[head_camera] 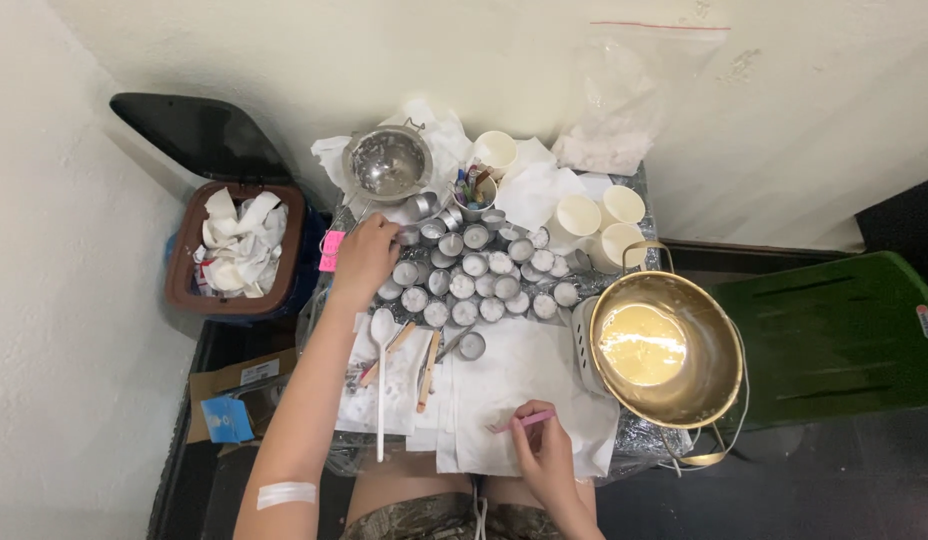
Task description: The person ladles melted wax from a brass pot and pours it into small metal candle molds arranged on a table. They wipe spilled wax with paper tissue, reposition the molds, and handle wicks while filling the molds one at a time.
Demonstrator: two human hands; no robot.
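My left hand (365, 257) reaches to the left end of a cluster of several small round metal cups (476, 270) filled with pale wax, its fingers on one cup there. Near the table's front edge my right hand (542, 453) pinches a thin pink stick (530, 420) over a white paper sheet (504, 385). A white spoon (382, 350) and wooden sticks (427, 368) lie between the hands.
A brass pot (667, 348) of yellowish liquid stands at the right. Behind the cups are a steel bowl (387, 162), paper cups (594, 218) and a plastic bag (609, 120). A bin of crumpled paper (239, 245) is at the left, a green chair (834, 340) at the right.
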